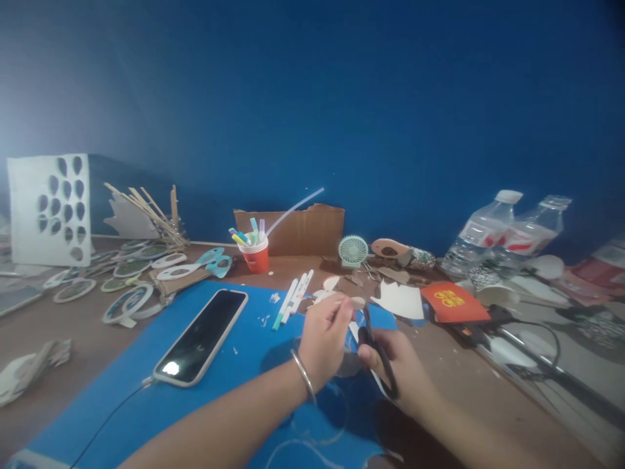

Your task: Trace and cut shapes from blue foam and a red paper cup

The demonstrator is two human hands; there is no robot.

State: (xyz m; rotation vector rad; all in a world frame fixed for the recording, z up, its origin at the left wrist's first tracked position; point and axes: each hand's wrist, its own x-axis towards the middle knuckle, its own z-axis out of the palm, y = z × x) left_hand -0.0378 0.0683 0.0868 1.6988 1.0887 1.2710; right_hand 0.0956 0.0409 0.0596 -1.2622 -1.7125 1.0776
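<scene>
My right hand [407, 374] is wrapped round the black handles of a pair of scissors [385, 365], whose blades point up and away from me. Just left of it, my left hand [325, 339], with a silver bangle on the wrist, has its fingers closed in a pinch. A small pale piece of card [358, 303] shows at its fingertips, close beside the scissor blades. Both hands are over a blue sheet [205, 404]. Several paper scraps [331, 284] lie just beyond my left hand, next to slim white markers [295, 299].
A phone [205, 335] on a cable lies to the left. Behind stand a cup of markers [256, 257] and a small green fan [353, 251]. Cut-out card rings [129, 303] are at left; an orange packet [454, 302] and plastic bottles [488, 225] are at right.
</scene>
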